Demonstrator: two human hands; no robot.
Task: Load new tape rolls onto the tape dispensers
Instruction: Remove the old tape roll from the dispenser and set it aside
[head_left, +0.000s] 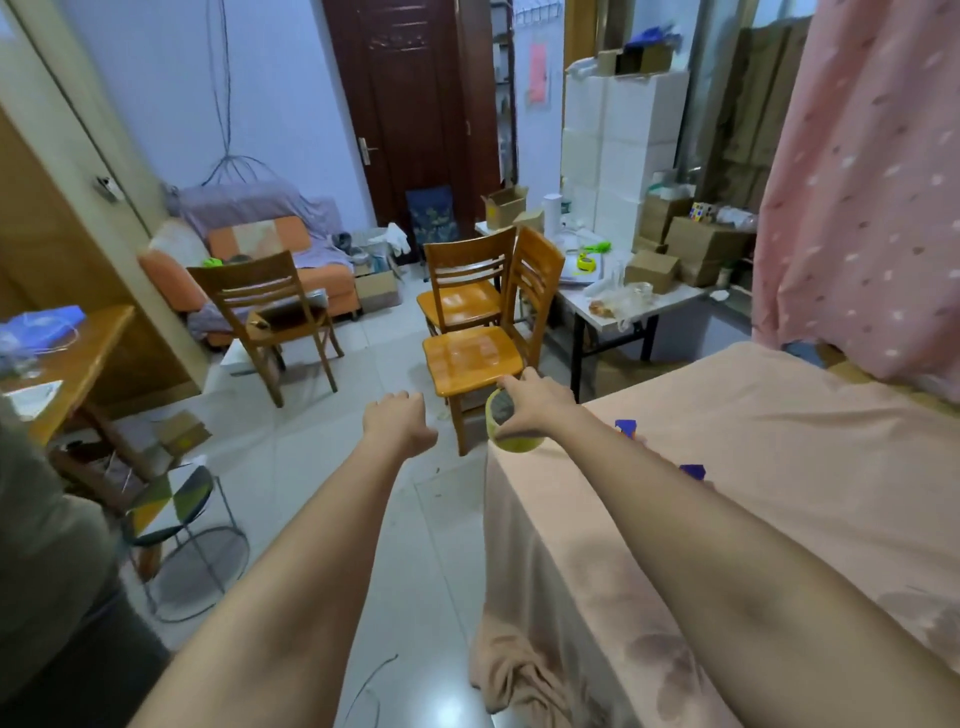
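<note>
My right hand (535, 405) grips a yellowish tape roll (501, 423) from above, at the near left corner of a table draped in a peach cloth (727, 467). Two blue objects (626, 427) (692, 471) lie on the cloth just right of my right forearm, partly hidden by it; I cannot tell what they are. My left hand (397, 423) hangs over the floor to the left of the roll, fingers curled downward, holding nothing that I can see.
Two wooden chairs (470, 353) stand just beyond the cloth-covered table, a third (265, 306) further left. A white table (639, 301) with cardboard boxes sits at the back right. A small round stool (174, 501) and a wooden desk (67, 358) are at left.
</note>
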